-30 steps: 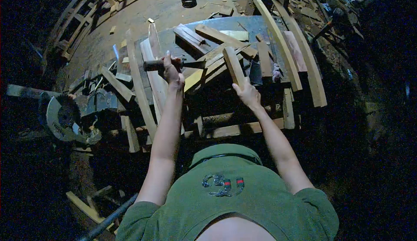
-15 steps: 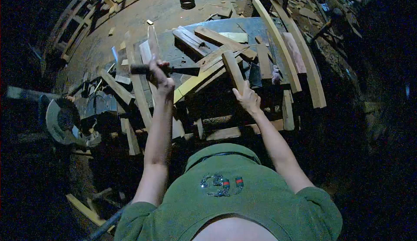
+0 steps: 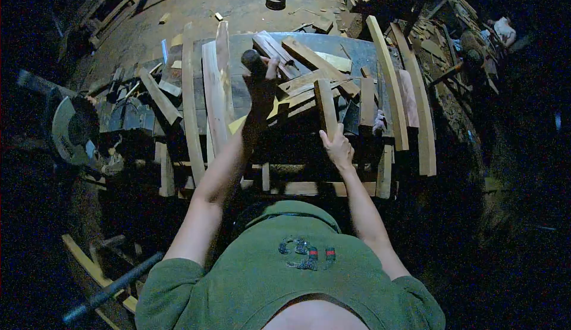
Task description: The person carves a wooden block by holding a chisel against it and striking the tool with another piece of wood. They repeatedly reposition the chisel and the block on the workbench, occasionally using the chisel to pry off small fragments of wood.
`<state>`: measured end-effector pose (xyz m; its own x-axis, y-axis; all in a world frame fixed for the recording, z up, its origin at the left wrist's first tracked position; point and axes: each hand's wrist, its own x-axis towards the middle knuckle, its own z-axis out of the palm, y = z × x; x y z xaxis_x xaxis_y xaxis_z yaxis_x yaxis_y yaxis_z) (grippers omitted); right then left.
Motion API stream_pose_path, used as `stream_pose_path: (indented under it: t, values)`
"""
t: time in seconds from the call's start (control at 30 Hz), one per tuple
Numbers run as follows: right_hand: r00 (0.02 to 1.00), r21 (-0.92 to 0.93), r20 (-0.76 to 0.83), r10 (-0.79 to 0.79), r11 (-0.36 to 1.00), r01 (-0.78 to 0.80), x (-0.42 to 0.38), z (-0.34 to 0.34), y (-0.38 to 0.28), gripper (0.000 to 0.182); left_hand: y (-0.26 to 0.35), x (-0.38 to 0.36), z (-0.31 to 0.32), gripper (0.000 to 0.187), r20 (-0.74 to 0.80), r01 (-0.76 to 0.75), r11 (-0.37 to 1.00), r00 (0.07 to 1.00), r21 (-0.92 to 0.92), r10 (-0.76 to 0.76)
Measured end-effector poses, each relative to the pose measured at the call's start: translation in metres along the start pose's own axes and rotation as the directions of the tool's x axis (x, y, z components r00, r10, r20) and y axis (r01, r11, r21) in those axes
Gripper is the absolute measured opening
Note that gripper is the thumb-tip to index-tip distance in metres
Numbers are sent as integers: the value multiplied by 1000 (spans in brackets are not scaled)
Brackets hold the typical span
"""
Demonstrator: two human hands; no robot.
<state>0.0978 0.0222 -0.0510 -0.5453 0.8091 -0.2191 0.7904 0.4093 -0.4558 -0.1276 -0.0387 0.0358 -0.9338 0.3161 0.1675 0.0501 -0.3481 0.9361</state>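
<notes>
A workbench point(image 3: 357, 47) piled with timber offcuts is viewed from above. The left hand point(image 3: 262, 83) is closed around the handle of a hammer point(image 3: 251, 60), which is raised over the pile with its dark head uppermost. The right hand point(image 3: 338, 147) is wrapped around the near end of a short wooden batten point(image 3: 326, 105), which is held tilted, its far end resting among the loose boards point(image 3: 309, 62) at the middle of the bench. Long curved slats point(image 3: 190, 104) are laid along the left side and two more point(image 3: 410, 92) along the right. A circular saw point(image 3: 68, 129) is seen at the far left, well apart from both hands. For a clean blow, the batten is best gripped low, fingers kept away from the struck end, and the hammer face brought down square; a glancing hit may, it is judged, skid into the loose pieces.
</notes>
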Motion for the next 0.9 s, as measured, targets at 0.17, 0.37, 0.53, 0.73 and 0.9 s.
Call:
stream_pose_path:
  t: [0.17,0.37,0.53,0.73,0.9]
  values:
    - [1000,21,16,-12,1000,12,0,1,1,53,-11,1,-5,18,74,-100,981,993,167,89]
    - [1000,-14,-8,-9,1000,9,3,5,4,51,-15,3,-5,17,116,-38,997,993,65,30]
    - [1000,32,-4,-14,999,14,2,4,2,51,-3,-4,0,17,134,-57,993,990,106,43]
    - [1000,9,5,1,1000,-1,1,3,1,53,6,-8,0,17,179,-13,995,984,104,-6]
    - [1000,26,2,-10,1000,10,1,4,2,52,6,-14,-2,20,209,-61,984,978,167,25]
